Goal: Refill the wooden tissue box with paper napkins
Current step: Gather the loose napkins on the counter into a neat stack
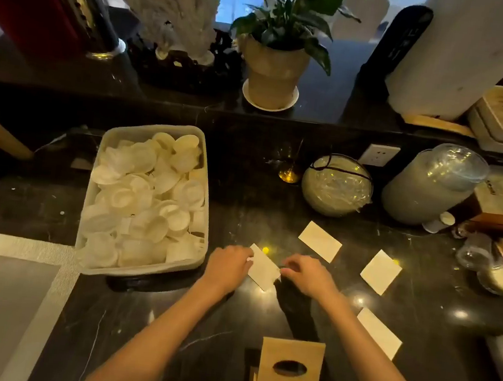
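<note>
A folded white paper napkin (264, 268) lies on the dark counter between my hands. My left hand (227, 266) pinches its left edge and my right hand (308, 273) pinches its right corner. Three more folded napkins rest on the counter: one (319, 241) farther back, one (381, 272) to the right, one (379, 333) beside my right forearm. The wooden tissue box (288, 379) stands at the near edge, its lid with an oval slot raised upright, white napkins showing inside the base.
A plastic bin (137, 269) full of white cup lids sits left of my hands. A grey placemat (5, 303) lies at the near left. Wrapped cup stacks (337, 186) and a jar (432, 186) stand behind. A potted plant (275, 67) is on the raised ledge.
</note>
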`<act>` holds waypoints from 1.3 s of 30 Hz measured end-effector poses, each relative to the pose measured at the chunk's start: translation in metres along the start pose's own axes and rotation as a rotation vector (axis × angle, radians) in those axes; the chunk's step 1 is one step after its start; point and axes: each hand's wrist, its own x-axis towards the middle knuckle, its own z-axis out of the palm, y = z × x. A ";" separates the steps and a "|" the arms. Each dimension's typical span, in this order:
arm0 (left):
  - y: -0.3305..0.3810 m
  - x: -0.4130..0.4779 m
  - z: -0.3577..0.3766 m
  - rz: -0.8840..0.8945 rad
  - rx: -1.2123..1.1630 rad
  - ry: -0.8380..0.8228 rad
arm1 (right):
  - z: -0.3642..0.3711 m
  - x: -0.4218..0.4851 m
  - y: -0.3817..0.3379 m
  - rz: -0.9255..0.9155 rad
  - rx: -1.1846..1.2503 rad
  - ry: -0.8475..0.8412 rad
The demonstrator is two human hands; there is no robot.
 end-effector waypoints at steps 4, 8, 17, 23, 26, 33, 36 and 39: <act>0.001 0.039 0.011 0.015 0.157 -0.056 | 0.010 0.026 -0.008 0.097 -0.166 0.007; -0.002 0.060 0.025 0.058 0.227 -0.136 | 0.022 0.039 -0.004 0.124 -0.196 0.038; -0.005 0.070 0.028 0.003 0.108 -0.114 | 0.039 0.043 0.002 0.102 -0.132 0.088; -0.006 0.056 0.022 0.063 -0.188 -0.103 | 0.044 0.030 0.014 -0.121 0.081 0.185; -0.003 0.056 0.013 0.057 -0.399 -0.101 | 0.034 0.027 0.023 -0.159 0.248 0.223; 0.042 0.105 -0.001 -0.055 -0.586 -0.098 | -0.006 0.031 0.047 -0.008 0.568 0.390; 0.069 0.134 0.008 -0.087 -0.588 -0.079 | -0.017 0.044 0.069 0.123 0.615 0.486; 0.096 0.158 0.020 -0.129 -0.574 -0.079 | -0.021 0.057 0.086 0.236 0.610 0.531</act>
